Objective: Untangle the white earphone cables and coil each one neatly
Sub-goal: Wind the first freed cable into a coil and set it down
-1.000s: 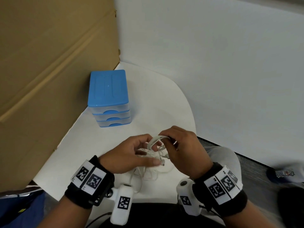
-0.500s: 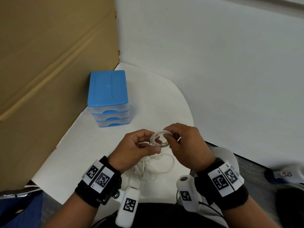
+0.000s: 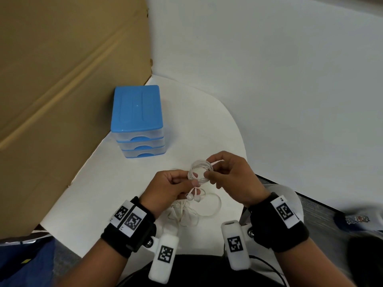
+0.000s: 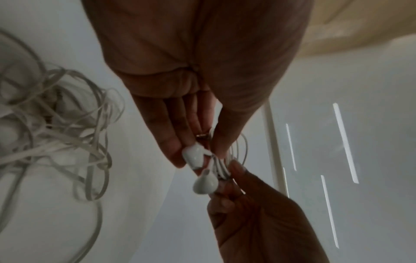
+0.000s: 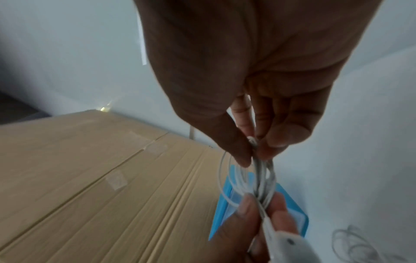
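**Coil pinched between both hands, tangle on the table**

While the head view shows the whole setup, only the wrist cams get close. Left hand [image 3: 167, 186] pinches the near side of the coil [image 3: 200, 170] between thumb and fingers, right hand [image 3: 232, 179] pinches the far side, so the little white ring hangs in the air above the table [image 3: 87, 199]. Two earbuds [image 3: 193, 197] dangle just under the left fingers; the left wrist cam shows them big and clear, plus something small and gold tucked between the fingers, can't tell what. The right wrist cam shows the loops edge-on.

A second cable, the tangle [image 3: 184, 214], lies loose on the table below the hands.

Blue drawer box [image 3: 136, 112] sits well apart by the cardboard [image 3: 62, 90], all three drawers closed, can't see contents.

Compared to half a second ago, the hands are a bit higher and the buds now hang free below the coil.
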`<act>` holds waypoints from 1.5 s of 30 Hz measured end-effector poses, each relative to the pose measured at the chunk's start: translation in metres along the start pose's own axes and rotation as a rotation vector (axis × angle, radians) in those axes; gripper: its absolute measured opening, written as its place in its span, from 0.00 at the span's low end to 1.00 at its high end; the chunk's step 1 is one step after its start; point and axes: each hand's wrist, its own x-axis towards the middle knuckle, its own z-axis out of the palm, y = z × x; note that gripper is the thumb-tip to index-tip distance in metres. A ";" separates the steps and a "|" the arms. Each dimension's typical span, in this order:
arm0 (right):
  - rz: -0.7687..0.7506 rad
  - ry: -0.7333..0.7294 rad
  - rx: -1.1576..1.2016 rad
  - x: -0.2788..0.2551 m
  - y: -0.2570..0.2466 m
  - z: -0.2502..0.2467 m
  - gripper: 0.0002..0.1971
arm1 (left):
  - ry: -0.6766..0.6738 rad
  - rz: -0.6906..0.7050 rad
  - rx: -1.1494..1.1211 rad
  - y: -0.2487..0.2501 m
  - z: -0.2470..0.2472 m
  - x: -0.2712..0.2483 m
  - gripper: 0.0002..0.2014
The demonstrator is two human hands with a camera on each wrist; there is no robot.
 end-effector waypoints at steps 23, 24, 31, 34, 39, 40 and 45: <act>0.181 -0.212 -0.553 0.131 -0.019 -0.027 0.07 | 0.217 -0.069 0.076 -0.008 -0.035 0.014 0.09; 0.210 -0.257 -0.616 0.140 -0.016 -0.028 0.07 | 0.218 -0.072 0.081 -0.008 -0.035 0.013 0.09; 0.257 -0.267 -0.799 0.177 0.007 -0.014 0.06 | 0.227 -0.084 0.100 -0.010 -0.037 0.010 0.06; 0.205 -0.121 -0.728 0.184 0.019 -0.016 0.10 | 0.237 -0.093 0.110 -0.010 -0.039 0.010 0.06; 0.130 0.063 -0.597 0.168 0.037 -0.027 0.22 | 0.268 -0.101 0.102 -0.010 -0.044 0.012 0.08; 0.130 0.090 -0.559 0.164 0.041 -0.030 0.21 | 0.272 -0.103 0.101 -0.010 -0.045 0.012 0.08; 0.185 0.132 -0.461 0.144 0.055 -0.040 0.07 | 0.274 -0.097 0.099 -0.011 -0.044 0.015 0.08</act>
